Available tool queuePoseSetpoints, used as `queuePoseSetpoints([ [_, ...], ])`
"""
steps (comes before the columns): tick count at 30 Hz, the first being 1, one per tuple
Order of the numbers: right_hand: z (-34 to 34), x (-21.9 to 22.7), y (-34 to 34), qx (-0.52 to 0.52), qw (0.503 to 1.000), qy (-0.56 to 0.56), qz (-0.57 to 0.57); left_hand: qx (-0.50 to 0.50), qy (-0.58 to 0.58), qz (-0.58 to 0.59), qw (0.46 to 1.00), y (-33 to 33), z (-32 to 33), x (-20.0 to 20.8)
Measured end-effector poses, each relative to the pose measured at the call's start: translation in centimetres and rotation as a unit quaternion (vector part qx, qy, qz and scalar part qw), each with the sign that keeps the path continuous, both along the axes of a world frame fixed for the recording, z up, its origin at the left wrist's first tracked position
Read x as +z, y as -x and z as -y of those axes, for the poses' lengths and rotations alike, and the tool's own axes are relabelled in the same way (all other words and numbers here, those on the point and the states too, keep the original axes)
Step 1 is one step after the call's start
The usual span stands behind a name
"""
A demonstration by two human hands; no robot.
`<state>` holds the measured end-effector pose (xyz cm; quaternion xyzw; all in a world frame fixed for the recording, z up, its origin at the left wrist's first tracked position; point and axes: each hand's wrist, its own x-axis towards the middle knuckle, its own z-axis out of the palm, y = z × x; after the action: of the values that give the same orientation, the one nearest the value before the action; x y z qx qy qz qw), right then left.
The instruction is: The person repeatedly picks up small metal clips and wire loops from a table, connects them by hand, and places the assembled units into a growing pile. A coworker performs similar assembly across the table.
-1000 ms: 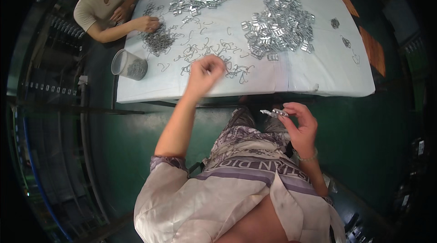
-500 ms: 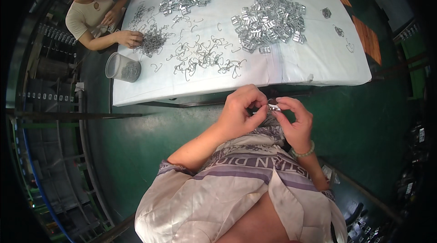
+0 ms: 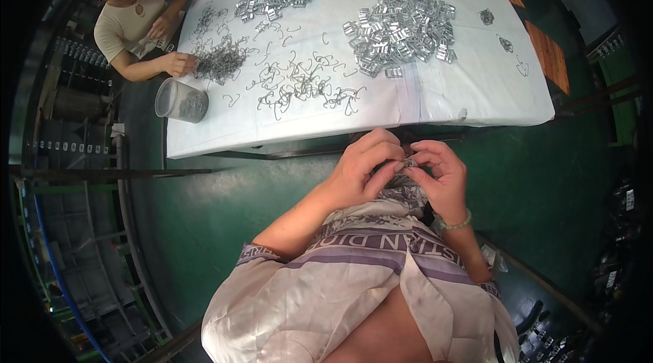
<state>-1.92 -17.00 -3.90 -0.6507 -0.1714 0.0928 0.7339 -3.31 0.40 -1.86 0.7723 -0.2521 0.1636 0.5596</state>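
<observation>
A: What takes up the most room?
B: The white-covered table [image 3: 476,91], across the upper middle of the frame. At its left side, in the upper left, a co-worker [image 3: 129,29] in a pale top reaches to the edge of a tangled heap of wire hooks [image 3: 221,60].
A: And on the cloth?
B: The big pile of slotted silver buckles [image 3: 405,29], upper centre-right. Left of it and lower, a loose scatter of wire hooks [image 3: 306,84]; near the table's front left corner, a clear plastic tub [image 3: 181,101] with metal bits inside.
A: Where are the wearer's own hands?
B: Just right of the frame's centre, below the table's front edge. The left hand [image 3: 371,166] has thumb and forefinger pressed together; whether a hook sits between them I cannot tell. The right hand [image 3: 439,176], with a beaded bracelet [image 3: 457,223] at its wrist, is clamped on a small silver piece [image 3: 410,163] that looks like one of those buckles.
A: How does that piece lie to the fingers?
B: Right where the two pinches meet: left fingertips at its left, right fingertips at its right, neither hand clearly nearer. Its long axis is too covered to read.
</observation>
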Motion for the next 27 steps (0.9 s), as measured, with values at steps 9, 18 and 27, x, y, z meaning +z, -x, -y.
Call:
queuePoseSetpoints([
  [9,1.0,-1.6,-1.8,0.000,0.997,-0.061,0.036,0.006,0.050,-0.058,0.997,1.0,-0.1,-0.4],
  [18,-2.4,-5.5,-10.7,-0.077,0.937,0.268,0.209,0.012,0.050,-0.065,0.997,1.5,-0.1,0.4],
  [27,-7.7,-9.7,-16.5,-0.131,0.823,0.463,0.302,0.013,0.059,-0.082,0.995,2.1,-0.1,0.4],
])
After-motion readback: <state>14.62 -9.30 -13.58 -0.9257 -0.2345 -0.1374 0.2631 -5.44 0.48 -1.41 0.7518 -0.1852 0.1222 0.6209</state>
